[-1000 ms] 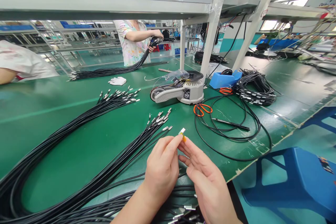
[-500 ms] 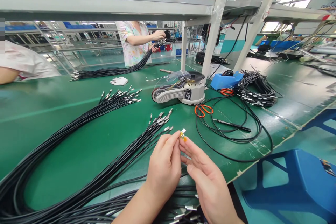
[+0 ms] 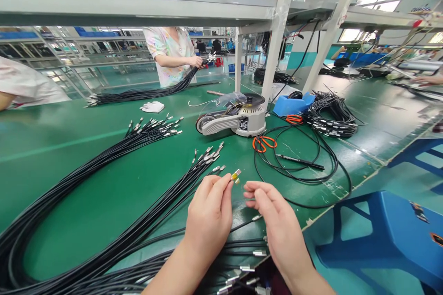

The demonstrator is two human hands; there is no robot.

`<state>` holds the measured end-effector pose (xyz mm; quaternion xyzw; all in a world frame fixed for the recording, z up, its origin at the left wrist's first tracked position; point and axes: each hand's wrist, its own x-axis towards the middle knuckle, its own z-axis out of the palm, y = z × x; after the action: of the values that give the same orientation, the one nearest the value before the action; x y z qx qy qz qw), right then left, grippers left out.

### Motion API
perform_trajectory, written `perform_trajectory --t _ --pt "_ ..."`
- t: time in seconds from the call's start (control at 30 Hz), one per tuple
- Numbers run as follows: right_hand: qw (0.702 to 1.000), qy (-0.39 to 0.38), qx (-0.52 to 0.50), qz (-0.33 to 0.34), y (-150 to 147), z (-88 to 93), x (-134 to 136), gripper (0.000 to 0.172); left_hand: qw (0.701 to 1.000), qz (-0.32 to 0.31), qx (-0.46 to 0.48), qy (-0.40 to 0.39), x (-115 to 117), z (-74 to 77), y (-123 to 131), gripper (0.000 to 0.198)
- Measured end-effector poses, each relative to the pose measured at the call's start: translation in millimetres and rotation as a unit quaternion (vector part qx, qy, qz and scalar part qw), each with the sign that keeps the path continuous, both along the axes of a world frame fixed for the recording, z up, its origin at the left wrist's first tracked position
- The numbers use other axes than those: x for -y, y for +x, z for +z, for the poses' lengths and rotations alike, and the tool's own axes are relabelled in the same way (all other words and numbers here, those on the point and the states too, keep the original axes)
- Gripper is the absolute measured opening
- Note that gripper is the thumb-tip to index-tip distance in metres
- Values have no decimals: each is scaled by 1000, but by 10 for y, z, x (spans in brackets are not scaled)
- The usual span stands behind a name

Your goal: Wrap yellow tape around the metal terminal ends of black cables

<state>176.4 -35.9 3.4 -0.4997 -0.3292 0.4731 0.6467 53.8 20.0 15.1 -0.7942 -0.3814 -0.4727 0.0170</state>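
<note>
My left hand (image 3: pixel 210 207) is closed, thumb and fingertips pinching the end of a black cable. From the pinch sticks out its silver connector (image 3: pixel 237 173), wrapped with a bit of yellow tape (image 3: pixel 234 177). My right hand (image 3: pixel 277 216) is a short way to the right, fingers loosely bent and thumb raised, with nothing visible in it. Below and between the hands lie black cables with silver connectors (image 3: pixel 246 268). Left of my left hand, a bundle of black cables (image 3: pixel 166 207) bends round in a loop, its connector ends (image 3: pixel 207 154) resting on the green table (image 3: pixel 93 193).
Beyond my hands stands a grey tape dispenser (image 3: pixel 242 120). To the right lie orange-handled scissors (image 3: pixel 265 144), a black pen-like tool (image 3: pixel 301 162) and a cable coil (image 3: pixel 332 117). A co-worker (image 3: pixel 171 55) holds cables across the table. A blue stool (image 3: pixel 391 235) stands by the table edge.
My right hand has let go of the taped connector and moved away to the right. My left hand keeps hold of the cable. The co-worker's raised hand has come down to the cables.
</note>
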Motion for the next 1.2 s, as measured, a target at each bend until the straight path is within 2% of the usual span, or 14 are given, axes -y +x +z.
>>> perform_trajectory --t 0.17,0.33,0.43,0.57,0.67,0.77,0.83,0.93,1.2 --pt "998 -14 45 45 13 203 -204 33 999 2 -26 19 -5 -28 -5 16" --pt "996 -25 75 44 -28 185 -241 24 1000 1 -22 7 3 -6 -4 14" --pt "995 -21 84 41 -12 152 -215 21 999 -16 -4 -52 24 16 -12 11" --pt "993 11 112 35 12 109 -191 18 981 -43 33 -186 52 61 -30 16" --pt "990 25 139 28 20 73 -194 17 945 -48 76 -314 61 122 -18 20" --pt "987 30 154 28 17 58 -203 17 881 -51 143 -449 59 189 5 23" --pt "986 33 160 27 10 67 -208 17 836 -62 188 -511 50 216 11 24" --pt "985 36 167 25 1 99 -219 17 790 -99 241 -555 27 220 0 25" --pt "981 43 189 26 24 116 -230 16 698 -181 351 -598 -12 213 -35 21"
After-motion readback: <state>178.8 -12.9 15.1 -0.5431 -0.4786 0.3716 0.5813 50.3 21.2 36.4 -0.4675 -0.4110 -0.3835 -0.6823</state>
